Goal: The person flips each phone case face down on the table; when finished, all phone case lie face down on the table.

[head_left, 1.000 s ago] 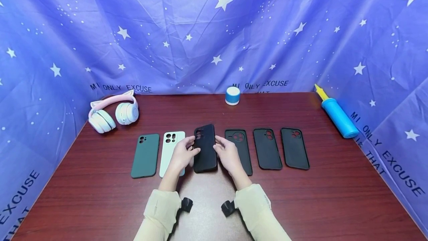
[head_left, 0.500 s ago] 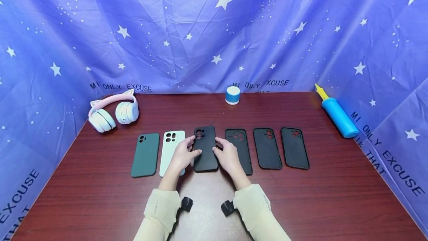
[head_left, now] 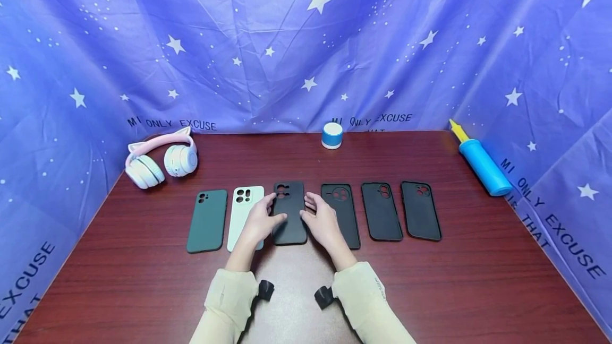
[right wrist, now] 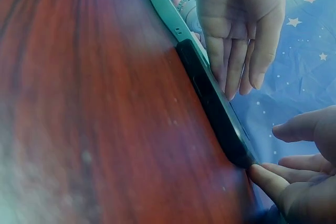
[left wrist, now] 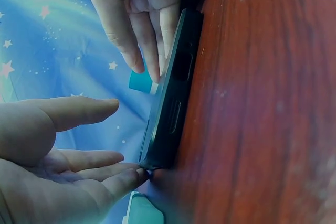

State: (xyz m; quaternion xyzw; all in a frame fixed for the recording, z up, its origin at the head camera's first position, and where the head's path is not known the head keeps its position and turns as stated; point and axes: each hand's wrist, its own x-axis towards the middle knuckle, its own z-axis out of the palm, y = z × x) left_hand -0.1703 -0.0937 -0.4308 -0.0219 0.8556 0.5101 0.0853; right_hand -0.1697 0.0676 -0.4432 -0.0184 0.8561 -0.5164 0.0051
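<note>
Six phone cases in one row on the table (head_left: 143,280). Third from the left, the black case (head_left: 289,216), lies flat; left hand (head_left: 258,223) and right hand (head_left: 325,224), fingers straight, touch its long edges. Three cases to its right lie untouched. Backdrop (head_left: 306,41) print: "MI ONLY EXCUSE".

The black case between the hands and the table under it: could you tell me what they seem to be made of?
Black case: probably soft silicone or rubbery plastic, matte with no glare. Table: reddish-brown wood or wood-look laminate, with visible grain and a slight sheen.
</note>
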